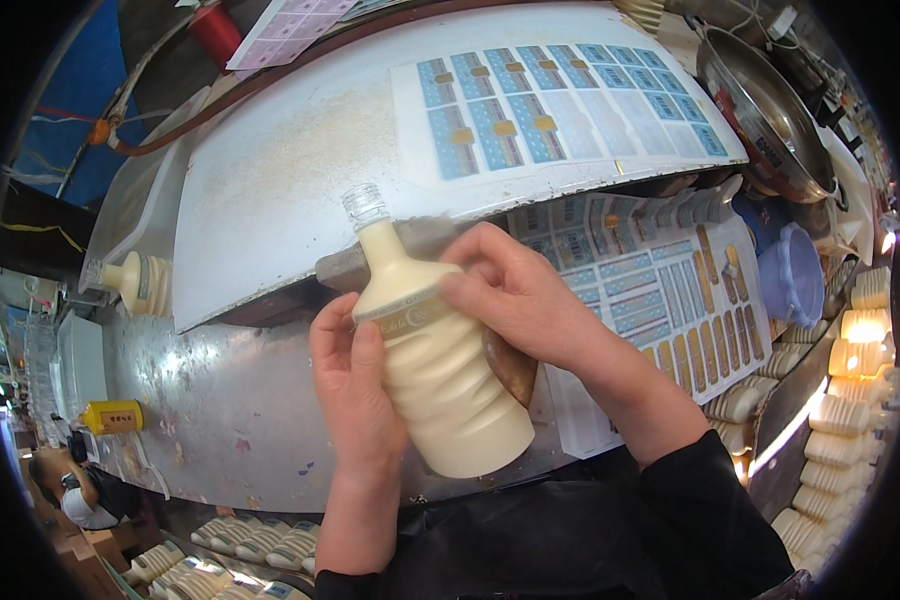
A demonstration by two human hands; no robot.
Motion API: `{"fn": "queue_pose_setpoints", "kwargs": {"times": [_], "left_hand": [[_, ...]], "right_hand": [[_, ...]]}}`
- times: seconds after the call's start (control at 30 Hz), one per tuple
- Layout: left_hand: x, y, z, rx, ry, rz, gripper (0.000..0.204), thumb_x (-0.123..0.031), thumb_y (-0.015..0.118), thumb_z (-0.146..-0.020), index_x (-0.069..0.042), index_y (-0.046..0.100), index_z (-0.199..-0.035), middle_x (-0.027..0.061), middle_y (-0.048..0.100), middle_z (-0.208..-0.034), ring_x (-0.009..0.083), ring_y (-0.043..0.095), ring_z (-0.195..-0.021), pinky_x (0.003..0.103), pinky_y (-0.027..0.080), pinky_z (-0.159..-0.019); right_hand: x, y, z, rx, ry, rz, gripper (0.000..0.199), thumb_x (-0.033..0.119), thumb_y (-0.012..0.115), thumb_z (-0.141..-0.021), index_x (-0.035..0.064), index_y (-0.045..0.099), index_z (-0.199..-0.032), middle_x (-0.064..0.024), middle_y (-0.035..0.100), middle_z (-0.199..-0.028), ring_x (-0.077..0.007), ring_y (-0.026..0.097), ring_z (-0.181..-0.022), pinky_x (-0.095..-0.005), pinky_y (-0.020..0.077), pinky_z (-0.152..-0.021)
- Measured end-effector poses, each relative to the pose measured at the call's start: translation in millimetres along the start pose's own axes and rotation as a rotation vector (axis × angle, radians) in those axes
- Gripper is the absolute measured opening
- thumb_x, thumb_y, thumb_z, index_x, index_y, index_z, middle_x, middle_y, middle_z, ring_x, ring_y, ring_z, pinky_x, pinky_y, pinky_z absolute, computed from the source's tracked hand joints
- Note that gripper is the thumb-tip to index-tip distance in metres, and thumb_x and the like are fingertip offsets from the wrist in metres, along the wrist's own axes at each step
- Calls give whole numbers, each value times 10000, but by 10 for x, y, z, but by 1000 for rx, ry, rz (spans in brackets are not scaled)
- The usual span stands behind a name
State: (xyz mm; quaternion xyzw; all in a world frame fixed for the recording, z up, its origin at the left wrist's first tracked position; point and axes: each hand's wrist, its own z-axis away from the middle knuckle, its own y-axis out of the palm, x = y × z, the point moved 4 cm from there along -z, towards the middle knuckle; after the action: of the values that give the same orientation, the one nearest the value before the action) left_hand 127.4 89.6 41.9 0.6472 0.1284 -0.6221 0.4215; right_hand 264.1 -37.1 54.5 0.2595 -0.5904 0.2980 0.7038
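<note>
A cream bottle [455, 400] with a wavy, ribbed body and a clear threaded neck is tilted in front of me, its neck pointing away and to the left. My left hand [355, 375] grips its left side, thumb lying near a greyish label band [410, 316] that runs round the shoulder. At the band's right end, the curled fingers and thumb of my right hand [510, 290] pinch and press, slightly blurred. Those fingers hide what lies between them. Behind the bottle show a grey bar [342, 268] and a brown rounded piece [512, 370].
Blue sticker sheets [560, 110] lie on a raised white board [280, 170]; more sheets [660, 310] are below it. A large pan [770, 110] and lilac bucket [792, 275] stand right, beside rows of cream bottles [840, 440]. A yellow container [113, 416] and another person [85, 490] are left.
</note>
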Motion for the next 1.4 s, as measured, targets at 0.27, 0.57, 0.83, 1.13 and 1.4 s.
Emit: {"fn": "queue_pose_setpoints", "kwargs": {"times": [0.27,0.57,0.83,1.13,1.4], "left_hand": [[-18,9,6,-5,2,-35,317,-93,567,-1052,-22,496,-1354,103,590,-1255,168,596,-1124,322,508,-991],[-36,23,17,-24,-1,-45,313,-97,572,-1052,-18,508,-1348,106,592,-1257,171,603,-1116,319,515,-979],[-24,-4,-10,-12,9,-65,273,-126,519,-1079,-17,504,-1329,116,606,-1238,185,627,-1106,344,549,-967],[57,32,-57,102,-180,88,392,-326,384,-1131,-47,486,-1387,103,605,-1277,195,607,-1156,374,496,-1036],[33,57,-63,156,-157,-103,385,-356,414,-1121,-49,511,-1333,91,617,-1222,167,601,-1121,347,488,-1011]], "right_hand": [[23,-86,17,95,73,-151,269,243,500,-1076,48,636,-1201,11,608,-929,-46,539,-824,-231,470,-739],[58,-36,25,56,-35,-18,269,208,599,-1013,31,631,-1213,-19,638,-950,-69,584,-849,-244,489,-763],[24,2,-6,15,25,23,296,217,714,-948,30,637,-1164,-8,645,-875,-56,599,-784,-228,491,-698],[76,9,-8,-9,-35,-19,270,234,688,-987,28,633,-1152,13,641,-871,-33,578,-777,-201,473,-700],[59,27,12,-71,-22,114,368,309,745,-915,21,651,-1124,-63,652,-800,-127,607,-748,-308,501,-688]]}}
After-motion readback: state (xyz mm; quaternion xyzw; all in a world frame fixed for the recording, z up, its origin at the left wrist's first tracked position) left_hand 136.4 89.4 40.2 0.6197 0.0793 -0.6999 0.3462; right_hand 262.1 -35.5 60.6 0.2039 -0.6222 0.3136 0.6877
